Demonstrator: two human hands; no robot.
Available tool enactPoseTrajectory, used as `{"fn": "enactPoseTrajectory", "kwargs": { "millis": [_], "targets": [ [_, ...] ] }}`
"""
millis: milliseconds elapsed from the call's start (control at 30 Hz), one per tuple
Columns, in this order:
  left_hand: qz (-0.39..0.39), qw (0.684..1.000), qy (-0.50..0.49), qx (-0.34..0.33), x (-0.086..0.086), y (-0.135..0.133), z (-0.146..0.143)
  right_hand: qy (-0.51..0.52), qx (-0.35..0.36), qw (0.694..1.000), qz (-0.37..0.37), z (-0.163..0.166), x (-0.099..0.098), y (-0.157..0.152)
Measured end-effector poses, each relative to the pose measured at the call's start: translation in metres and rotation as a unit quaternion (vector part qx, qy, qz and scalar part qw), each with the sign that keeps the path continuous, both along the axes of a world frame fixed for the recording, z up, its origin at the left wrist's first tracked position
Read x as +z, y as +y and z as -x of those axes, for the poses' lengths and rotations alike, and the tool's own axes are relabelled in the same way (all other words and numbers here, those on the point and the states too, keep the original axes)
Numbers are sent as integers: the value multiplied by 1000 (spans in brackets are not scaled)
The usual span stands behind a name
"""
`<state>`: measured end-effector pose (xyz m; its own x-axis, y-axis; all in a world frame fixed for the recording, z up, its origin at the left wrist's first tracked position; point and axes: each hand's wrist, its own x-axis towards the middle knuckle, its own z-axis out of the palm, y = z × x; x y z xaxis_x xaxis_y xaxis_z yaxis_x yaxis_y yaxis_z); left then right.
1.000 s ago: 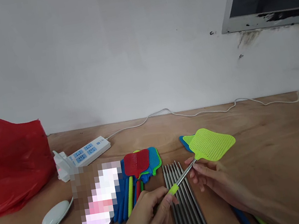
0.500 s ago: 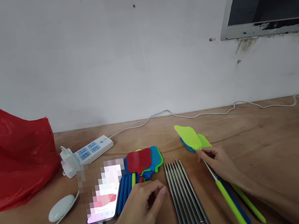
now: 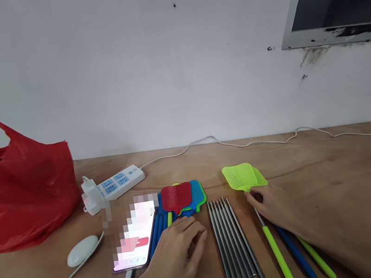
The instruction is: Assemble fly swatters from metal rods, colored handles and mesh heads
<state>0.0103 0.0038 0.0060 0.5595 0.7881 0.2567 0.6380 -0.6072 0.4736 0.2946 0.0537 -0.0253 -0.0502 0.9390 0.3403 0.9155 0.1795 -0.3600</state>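
Observation:
My right hand (image 3: 266, 201) pinches a yellow-green fly swatter (image 3: 240, 177) at the neck, just below its mesh head; the green handle points toward me. Under it lies a second yellow-green swatter (image 3: 261, 177), beside a blue handle (image 3: 297, 253). My left hand (image 3: 180, 250) rests with its fingers loosely curled and thumb against forefinger, nothing visible in them. It partly covers a pile of swatters with a red head (image 3: 176, 197), a blue head (image 3: 197, 193) and several blue handles (image 3: 157, 228). Between my hands lie several metal rods (image 3: 235, 244) side by side.
A lit phone (image 3: 136, 238) lies left of my left hand, plugged into a cable. Farther left are a white oval device (image 3: 82, 250), a power strip (image 3: 122, 182) and a red plastic bag (image 3: 28, 192). A white cord (image 3: 256, 142) runs along the wall.
The swatter in my right hand has come down flatter, its head now covering the blue one beneath. My left hand stays nearly in place. The view has shifted slightly left.

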Motion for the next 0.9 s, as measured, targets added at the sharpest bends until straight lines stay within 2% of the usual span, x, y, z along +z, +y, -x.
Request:
{"fn": "enactPoseTrajectory", "kwargs": {
  "millis": [167, 333, 500, 667, 800, 900],
  "targets": [
    [-24, 1000, -2, 18, -2, 0, 1, -39, -10, 999, -4, -2, -3, -1],
    [-109, 984, 75, 117, -1, 11, 7, -59, -22, 998, -14, -8, -5, -1],
    [-139, 956, 180, 184, 5, 22, 16, -80, -3, 995, -57, -9, -4, -3],
    [-84, 932, 266, 230, 10, 23, 19, -67, 63, 992, -87, -4, -2, -7],
    [-71, 929, 292, 216, 10, 20, 18, -31, 131, 986, -97, 5, 3, -14],
    [-72, 928, 298, 212, 9, 19, 16, -16, 169, 983, -76, 12, 5, -22]
  ]
}}
